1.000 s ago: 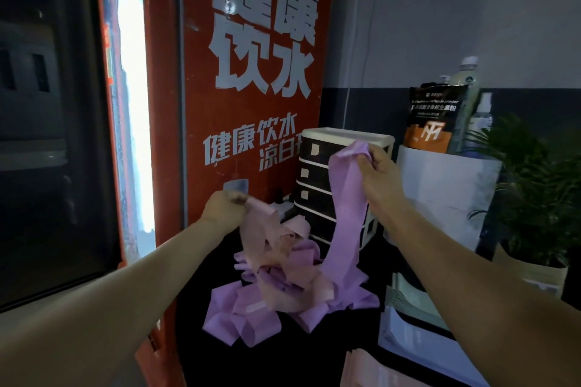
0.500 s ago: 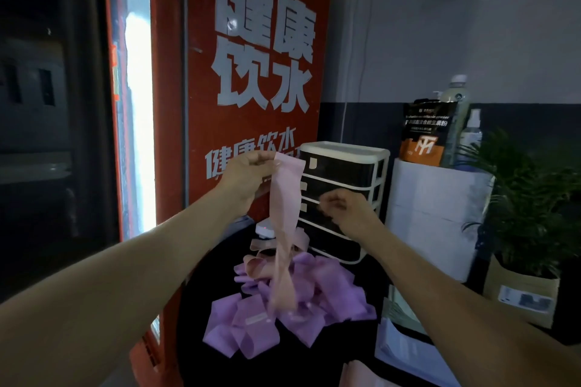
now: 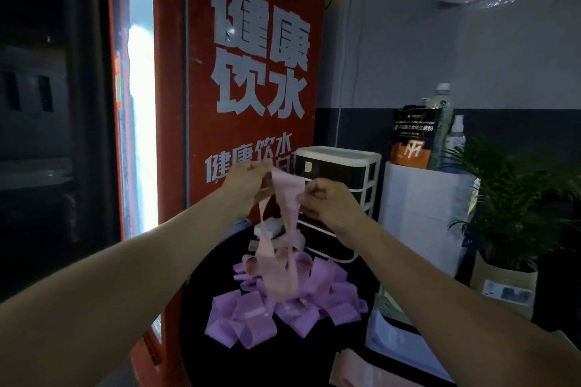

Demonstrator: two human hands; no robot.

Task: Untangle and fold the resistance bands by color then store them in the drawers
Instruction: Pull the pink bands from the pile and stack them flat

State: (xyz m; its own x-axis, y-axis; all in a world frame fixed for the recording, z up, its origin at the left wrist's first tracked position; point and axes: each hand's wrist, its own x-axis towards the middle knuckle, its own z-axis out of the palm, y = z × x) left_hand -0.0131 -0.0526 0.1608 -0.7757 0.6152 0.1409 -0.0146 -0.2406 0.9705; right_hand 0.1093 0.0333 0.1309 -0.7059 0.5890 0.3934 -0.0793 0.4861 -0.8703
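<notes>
Head view: with each grip [image 3: 243, 184] [image 3: 327, 201] pinching the pink band [image 3: 284, 198] before the drawers [image 3: 338, 198], lift it clear of the purple pile [image 3: 283, 302].

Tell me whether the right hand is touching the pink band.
Touching. The head view shows the right hand pinching the pink band's upper edge, opposite the left hand, with the band hanging down toward the purple pile.
</notes>
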